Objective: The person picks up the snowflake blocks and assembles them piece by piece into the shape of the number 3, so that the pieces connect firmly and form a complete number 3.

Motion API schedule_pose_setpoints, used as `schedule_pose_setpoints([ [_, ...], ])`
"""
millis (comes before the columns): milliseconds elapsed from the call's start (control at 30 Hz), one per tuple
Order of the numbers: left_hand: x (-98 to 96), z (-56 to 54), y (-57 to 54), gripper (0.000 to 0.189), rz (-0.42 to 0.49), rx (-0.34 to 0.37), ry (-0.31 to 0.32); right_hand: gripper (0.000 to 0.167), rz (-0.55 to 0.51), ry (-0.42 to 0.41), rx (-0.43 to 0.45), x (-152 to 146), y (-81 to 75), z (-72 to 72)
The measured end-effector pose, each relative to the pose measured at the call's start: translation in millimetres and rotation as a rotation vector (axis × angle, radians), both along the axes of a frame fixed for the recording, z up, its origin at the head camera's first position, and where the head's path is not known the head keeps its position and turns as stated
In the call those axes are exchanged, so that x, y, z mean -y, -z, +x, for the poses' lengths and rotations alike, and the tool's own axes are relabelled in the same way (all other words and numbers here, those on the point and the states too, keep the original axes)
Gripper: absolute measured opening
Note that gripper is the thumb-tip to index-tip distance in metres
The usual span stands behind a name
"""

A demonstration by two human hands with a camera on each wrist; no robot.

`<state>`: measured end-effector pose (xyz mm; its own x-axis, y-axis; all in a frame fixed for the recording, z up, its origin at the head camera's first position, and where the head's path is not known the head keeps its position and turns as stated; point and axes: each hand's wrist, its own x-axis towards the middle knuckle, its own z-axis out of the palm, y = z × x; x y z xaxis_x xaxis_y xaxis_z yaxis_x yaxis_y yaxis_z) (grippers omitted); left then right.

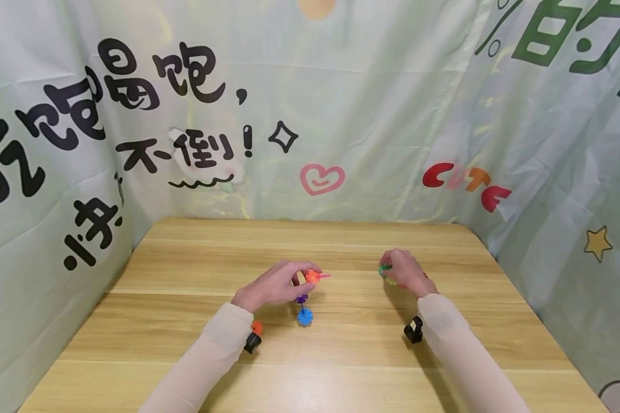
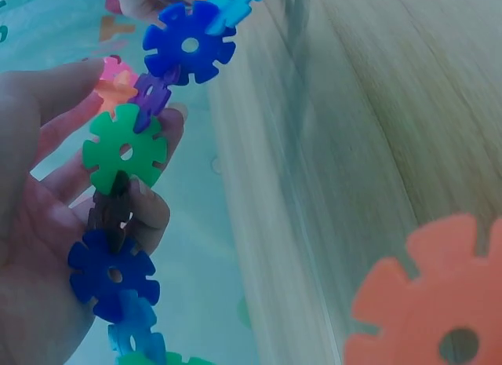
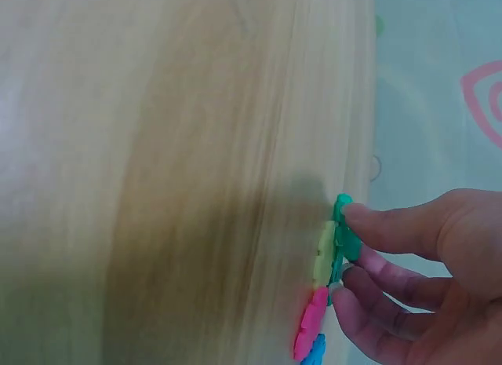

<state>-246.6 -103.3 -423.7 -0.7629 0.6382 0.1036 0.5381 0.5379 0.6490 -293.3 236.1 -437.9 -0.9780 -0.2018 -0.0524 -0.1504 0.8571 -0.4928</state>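
My left hand pinches an orange notched disc, with a pink disc fitted to it. In the left wrist view a chain of notched discs runs along the palm and fingers: a dark blue disc, a purple disc, a green disc and several more. Its lower end leaves that view. To the right, my right hand holds a green disc between thumb and fingers. Joined or close beside it are a yellow disc, a pink disc and a blue disc.
A separate-looking orange disc shows beside the left wrist, next to a black wrist camera. Another black camera is on the right wrist. The wooden table ends at a printed curtain behind and on both sides.
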Motion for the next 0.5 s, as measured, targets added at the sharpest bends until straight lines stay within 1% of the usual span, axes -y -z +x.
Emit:
schedule_pose_setpoints([
  [200, -1.0, -0.8, -0.2, 0.036, -0.014, -0.011, -0.014, 0.015, -0.027, -0.009, -0.006, 0.2, -0.2, 0.0],
  [267, -1.2, -1.3, 0.2, 0.036, -0.02, -0.011, -0.018, 0.014, -0.042, -0.028, -0.015, 1.6, -1.9, 1.1],
  [500, -0.9, -1.3, 0.3, 0.041, -0.026, 0.012, -0.018, 0.018, -0.155, -0.105, -0.017, 17.3, -11.6, 7.2],
])
